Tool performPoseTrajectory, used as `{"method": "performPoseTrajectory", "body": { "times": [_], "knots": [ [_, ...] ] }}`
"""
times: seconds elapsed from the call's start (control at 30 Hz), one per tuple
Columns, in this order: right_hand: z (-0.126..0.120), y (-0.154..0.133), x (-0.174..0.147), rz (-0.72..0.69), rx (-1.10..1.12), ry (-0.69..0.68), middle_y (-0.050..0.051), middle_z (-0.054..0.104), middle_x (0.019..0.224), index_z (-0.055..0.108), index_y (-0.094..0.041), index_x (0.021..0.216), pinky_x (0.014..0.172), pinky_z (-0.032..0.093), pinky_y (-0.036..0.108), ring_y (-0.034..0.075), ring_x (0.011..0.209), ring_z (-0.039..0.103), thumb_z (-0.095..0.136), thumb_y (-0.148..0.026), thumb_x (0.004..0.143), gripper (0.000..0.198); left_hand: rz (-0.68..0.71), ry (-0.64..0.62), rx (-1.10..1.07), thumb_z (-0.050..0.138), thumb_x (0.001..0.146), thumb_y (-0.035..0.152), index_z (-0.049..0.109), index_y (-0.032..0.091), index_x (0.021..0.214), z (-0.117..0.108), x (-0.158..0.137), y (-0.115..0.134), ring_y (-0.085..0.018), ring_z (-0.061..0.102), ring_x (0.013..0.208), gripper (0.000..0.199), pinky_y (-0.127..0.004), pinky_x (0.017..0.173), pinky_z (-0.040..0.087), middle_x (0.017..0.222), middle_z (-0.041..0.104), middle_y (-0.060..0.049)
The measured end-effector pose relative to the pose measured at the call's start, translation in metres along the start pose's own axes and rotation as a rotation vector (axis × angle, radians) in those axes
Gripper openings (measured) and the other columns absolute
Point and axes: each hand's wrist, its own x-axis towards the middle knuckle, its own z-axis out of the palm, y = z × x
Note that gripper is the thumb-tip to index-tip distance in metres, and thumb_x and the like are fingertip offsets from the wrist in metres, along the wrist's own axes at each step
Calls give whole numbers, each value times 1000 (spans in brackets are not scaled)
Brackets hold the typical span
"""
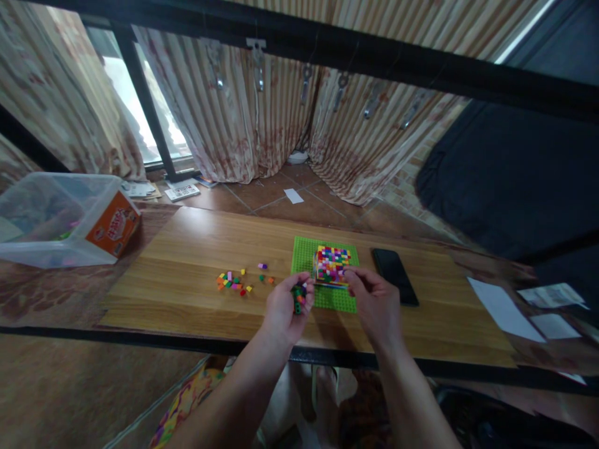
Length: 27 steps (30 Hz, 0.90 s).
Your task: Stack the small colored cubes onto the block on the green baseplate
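Observation:
My left hand (287,304) is cupped around several small toy bricks (298,300), green ones among them, just left of the baseplate's front half. A green studded baseplate (304,249) lies on the wooden board, bearing a block built of many-coloured bricks (331,260). At that block's right front corner is my right hand (374,299), its thumb and forefinger pinched together. Whether a brick sits between those fingertips is too small to make out. Loose coloured bricks (229,282) are scattered on the board to the left.
A black phone (395,276) lies right of the baseplate. On the far left stands a clear plastic bin (60,187) with an orange label. White papers (503,308) rest at the right. A dark metal bar (299,37) crosses above, with hanging clips.

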Motion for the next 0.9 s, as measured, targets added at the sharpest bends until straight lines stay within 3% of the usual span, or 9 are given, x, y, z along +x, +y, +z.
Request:
{"method": "performPoseTrajectory", "body": {
  "times": [0.1, 0.23, 0.33, 0.57, 0.73, 0.9],
  "knots": [
    [-8, 10, 7, 23, -41, -35, 5, 73, 74, 74, -16, 82, 63, 50, 32, 18, 65, 63, 68, -41, 77, 27, -12, -29, 63, 50, 87, 10, 60, 9, 80, -2, 1, -1, -3, 44, 45, 12, -11, 33, 28, 64, 53, -1],
    [-5, 18, 9, -14, -89, -143, 6, 75, 80, 74, -17, 83, 72, 51, 34, 21, 74, 67, 65, -40, 80, 25, 16, -46, 147, 50, 88, 12, 60, 9, 77, -3, 4, -6, -2, 40, 43, 15, -12, 32, 22, 64, 48, 1],
    [2, 18, 10, -36, -101, -167, 6, 76, 82, 74, -18, 82, 76, 51, 35, 22, 78, 68, 64, -38, 80, 23, 0, -33, 155, 49, 89, 12, 60, 9, 78, -3, 5, -8, -1, 40, 43, 16, -11, 32, 23, 64, 47, 1],
    [11, 21, 14, -67, -98, -198, 5, 77, 84, 76, -19, 83, 77, 51, 36, 21, 79, 69, 63, -35, 81, 20, -181, -112, -30, 44, 91, 9, 59, 7, 81, 2, 2, -1, -1, 43, 45, 18, -8, 32, 25, 67, 49, -1],
    [12, 23, 12, -96, -106, -164, 6, 76, 88, 77, -20, 84, 80, 52, 36, 21, 83, 69, 64, -34, 81, 19, -168, -121, -110, 44, 90, 9, 59, 7, 82, 5, -1, 3, -3, 50, 49, 17, -7, 36, 33, 66, 52, -2],
    [12, 25, 13, -166, -190, -140, 5, 73, 86, 77, -23, 83, 76, 50, 34, 20, 81, 66, 64, -35, 81, 18, -140, -77, -55, 46, 89, 10, 60, 8, 81, 4, 0, 2, -4, 51, 49, 16, -8, 36, 34, 65, 53, -3]
  ]
}}
